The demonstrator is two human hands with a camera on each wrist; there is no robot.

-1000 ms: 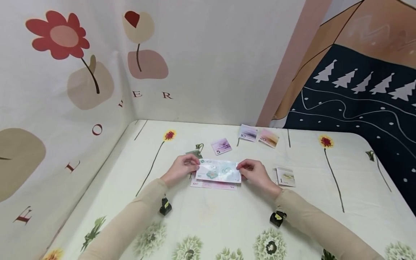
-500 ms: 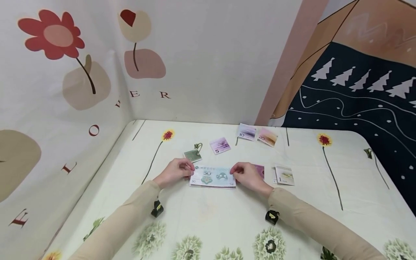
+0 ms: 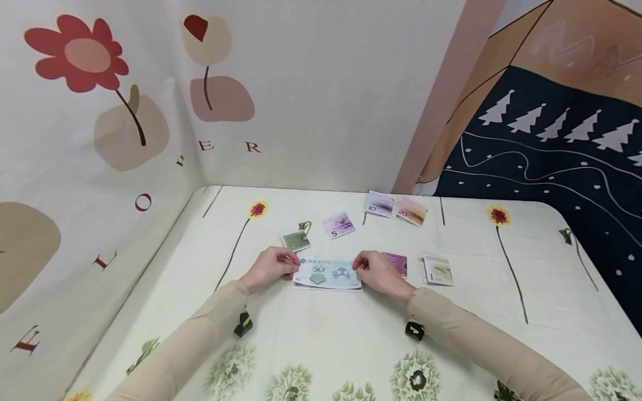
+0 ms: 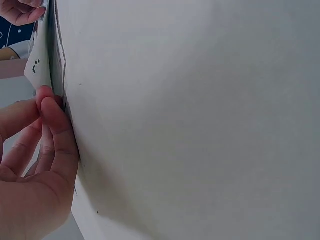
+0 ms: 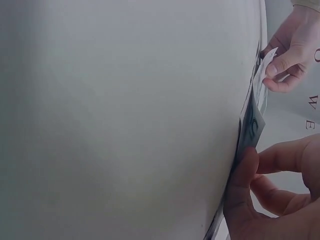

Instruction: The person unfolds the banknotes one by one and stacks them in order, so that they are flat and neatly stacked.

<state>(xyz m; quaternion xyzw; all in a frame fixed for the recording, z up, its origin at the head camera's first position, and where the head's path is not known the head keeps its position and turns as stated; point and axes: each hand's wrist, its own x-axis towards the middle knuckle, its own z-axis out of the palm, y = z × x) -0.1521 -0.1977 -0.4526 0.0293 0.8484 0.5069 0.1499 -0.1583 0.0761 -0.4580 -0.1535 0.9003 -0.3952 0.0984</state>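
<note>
A pale blue-green 50 banknote point(image 3: 327, 273) lies stretched between the two hands at the table's middle. My left hand point(image 3: 269, 267) pinches its left end between thumb and fingertips, and my right hand point(image 3: 379, 272) pinches its right end. Beneath it, the lower edge of another note shows; most of that one is covered. In the left wrist view the left hand point(image 4: 42, 155) holds the note's corner point(image 4: 41, 65) close to the tabletop. The right wrist view has the right hand point(image 5: 275, 185) gripping the near end of the slightly bent note point(image 5: 251, 127).
Behind the hands lie a green note point(image 3: 297, 240), a purple 5 note point(image 3: 339, 225), a 10 note point(image 3: 379, 204) and an orange 20 note point(image 3: 412, 211). Right of the right hand are a magenta note point(image 3: 398, 264), partly hidden, and a 1 note point(image 3: 438, 270). Fabric walls rise behind.
Both hands have brought the 50 note down and slightly toward the body, over the note below it. The green and magenta notes, covered before, are now more visible.
</note>
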